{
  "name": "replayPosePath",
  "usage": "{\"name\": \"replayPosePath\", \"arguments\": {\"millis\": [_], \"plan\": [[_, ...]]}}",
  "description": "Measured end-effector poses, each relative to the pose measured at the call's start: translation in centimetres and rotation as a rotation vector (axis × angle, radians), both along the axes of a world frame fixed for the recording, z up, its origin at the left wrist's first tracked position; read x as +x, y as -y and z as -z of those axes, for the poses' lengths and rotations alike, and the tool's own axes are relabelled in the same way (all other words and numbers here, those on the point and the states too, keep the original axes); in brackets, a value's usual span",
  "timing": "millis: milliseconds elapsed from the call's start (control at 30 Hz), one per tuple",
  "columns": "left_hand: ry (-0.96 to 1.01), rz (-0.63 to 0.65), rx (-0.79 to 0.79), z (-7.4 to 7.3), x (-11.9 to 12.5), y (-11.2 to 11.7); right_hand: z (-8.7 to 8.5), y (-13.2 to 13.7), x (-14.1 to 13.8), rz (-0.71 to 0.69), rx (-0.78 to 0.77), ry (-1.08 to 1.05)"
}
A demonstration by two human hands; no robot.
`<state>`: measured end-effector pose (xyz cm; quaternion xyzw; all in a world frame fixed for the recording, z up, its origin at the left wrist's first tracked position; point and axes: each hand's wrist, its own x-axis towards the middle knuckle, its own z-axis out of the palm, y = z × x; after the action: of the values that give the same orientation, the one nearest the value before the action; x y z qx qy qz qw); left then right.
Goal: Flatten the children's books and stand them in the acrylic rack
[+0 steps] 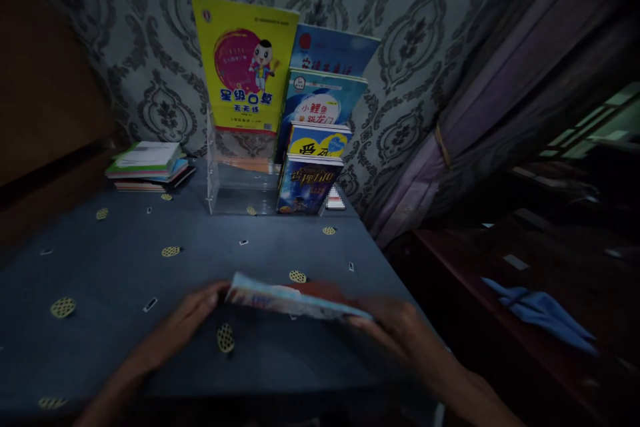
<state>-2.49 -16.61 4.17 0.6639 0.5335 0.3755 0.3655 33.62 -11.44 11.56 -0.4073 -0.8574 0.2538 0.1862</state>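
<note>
A thin book [295,301] with a light blue edge is held almost flat above the front of the table, blurred by motion. My left hand [203,302] grips its left end, and my right hand [393,323] closes on the right end. Beyond it stands a clear acrylic book rack [239,201]. On the rack's left a yellow workbook [245,67] leans upright. Stepped rows on its right hold a dark blue book [309,187], a yellow-and-blue book [317,140], a teal book [325,99] and a blue book [335,50] at the back.
A stack of books and booklets [147,163] lies at the table's back left. The patterned grey-blue tablecloth [120,247] covers the table. A small white object [335,198], pixelated, sits right of the rack. Right of the table are a tied purple curtain [425,173] and blue cloth [543,313].
</note>
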Motion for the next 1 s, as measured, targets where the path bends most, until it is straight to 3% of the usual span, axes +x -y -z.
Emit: {"name": "replayPosePath", "arguments": {"millis": [133,333,467,600,700,800,900,1000], "plan": [[0.354,-0.138,-0.212,-0.7,-0.3,-2.7,-0.7,-1.8,-1.7,0.104,-0.032,-0.081],[0.592,-0.23,-0.202,-2.8,-1.0,-7.1,-1.6,-3.3,-4.4,0.158,-0.148,-0.299],[0.547,-0.126,-0.081,-5.5,-1.8,-10.1,-1.0,-4.2,-5.5,0.25,-0.357,-0.52],[0.308,-0.058,0.007,-7.0,-2.7,-14.1,2.0,-4.3,-6.8,0.346,-0.599,-0.718],[0.072,0.003,0.044,-5.9,-2.7,-17.6,4.8,-3.6,-7.9,0.349,-0.751,-0.801],[-0.083,0.043,0.052,-3.3,-1.9,-20.4,6.9,-2.9,-8.3,0.317,-0.858,-0.772],[-0.179,0.054,0.07,-0.7,-1.0,-21.6,7.7,-2.9,-8.0,0.244,-0.86,-0.599],[-0.284,0.039,0.12,0.7,-0.9,-21.5,7.6,-3.5,-7.4,0.194,-0.786,-0.373]]}}
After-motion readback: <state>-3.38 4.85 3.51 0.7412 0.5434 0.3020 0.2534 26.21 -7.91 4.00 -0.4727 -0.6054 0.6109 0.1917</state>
